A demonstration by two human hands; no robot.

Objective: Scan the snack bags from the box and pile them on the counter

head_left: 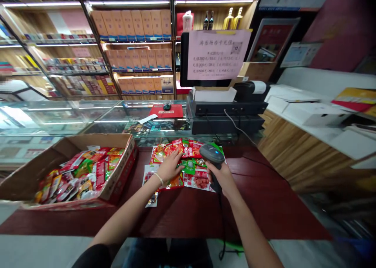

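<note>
My right hand [223, 178] is wrapped round the grip of a black barcode scanner [211, 153], whose head points left over a group of snack packets [199, 178]. A small blue light glows on top of the scanner. Flat on the packets lies my left hand [170, 167], fingers spread, with a pale bracelet at the wrist. The packets are red, green and white, and they overlap on the dark red table [258, 205]. A green packet [188, 166] shows between my hands. From the scanner's grip a black cable [222, 225] hangs down past the table's front edge.
On the left stands an open cardboard box [117, 178] full of small snack packets. Behind the table are a glass counter, a red mouse pad [173, 111], and a monitor with a pink paper sign [217, 54] above a dark cash drawer [229, 124]. Stocked shelves line the back.
</note>
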